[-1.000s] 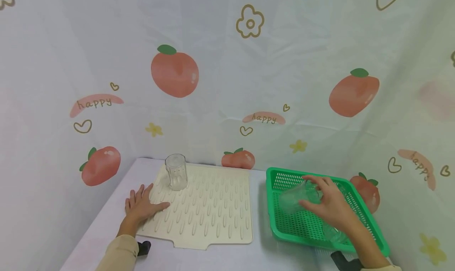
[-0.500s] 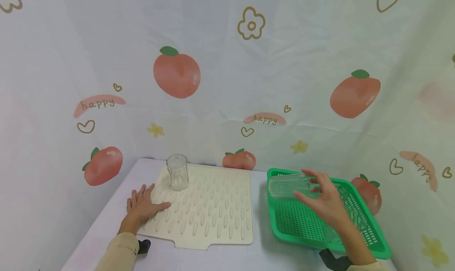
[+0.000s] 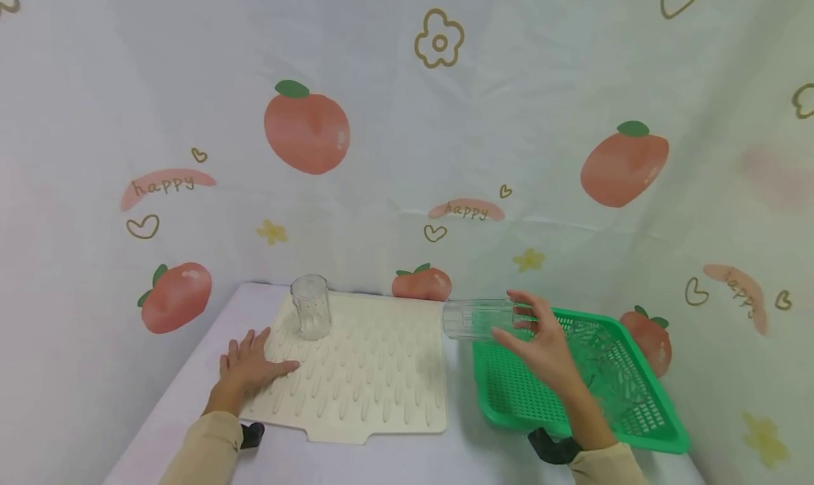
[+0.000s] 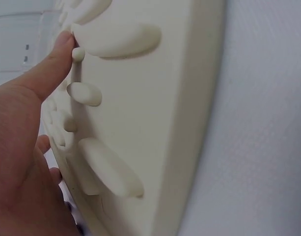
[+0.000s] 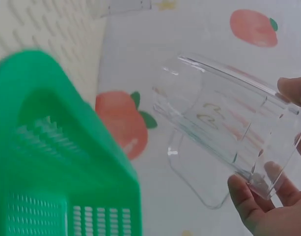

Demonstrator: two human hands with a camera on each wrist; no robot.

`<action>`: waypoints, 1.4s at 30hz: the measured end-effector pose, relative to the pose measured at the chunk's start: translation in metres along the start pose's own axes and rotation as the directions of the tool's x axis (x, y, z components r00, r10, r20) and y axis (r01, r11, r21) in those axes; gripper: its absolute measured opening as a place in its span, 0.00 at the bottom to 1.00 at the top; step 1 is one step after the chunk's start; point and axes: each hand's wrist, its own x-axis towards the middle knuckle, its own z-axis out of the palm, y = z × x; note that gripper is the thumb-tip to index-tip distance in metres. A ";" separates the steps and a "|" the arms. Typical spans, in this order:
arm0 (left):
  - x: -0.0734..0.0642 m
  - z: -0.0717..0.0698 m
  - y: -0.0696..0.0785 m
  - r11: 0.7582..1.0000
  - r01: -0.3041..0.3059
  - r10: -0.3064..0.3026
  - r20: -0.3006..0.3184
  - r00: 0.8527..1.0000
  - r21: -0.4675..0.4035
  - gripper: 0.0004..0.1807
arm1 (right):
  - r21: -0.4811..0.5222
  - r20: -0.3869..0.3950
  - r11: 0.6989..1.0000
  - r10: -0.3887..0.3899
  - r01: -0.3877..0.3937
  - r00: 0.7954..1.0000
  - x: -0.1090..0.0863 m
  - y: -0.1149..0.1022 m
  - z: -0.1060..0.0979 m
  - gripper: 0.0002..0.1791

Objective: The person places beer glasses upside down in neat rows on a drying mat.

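Right grip point(image 3: 540, 341) pinches the sideways glass point(image 3: 470, 319) by one end, left grip point(image 3: 249, 367) spread on mat point(image 3: 388, 372); carry glass clear of basket point(image 3: 496, 413).

Soft, even light fills your head view, with faint shade beside the green basket point(image 3: 514, 393). Your wrist views look dimmer: glints streak the clear glass point(image 5: 214, 110), the basket's near corner blurs, and the white tabletop point(image 4: 260, 128) goes soft.
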 end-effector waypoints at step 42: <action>-0.018 -0.042 0.063 1.000 -0.011 0.000 -0.510 0.860 -0.018 0.31 | 0.397 0.017 0.896 0.210 -0.200 0.977 0.020 0.009 0.105 0.32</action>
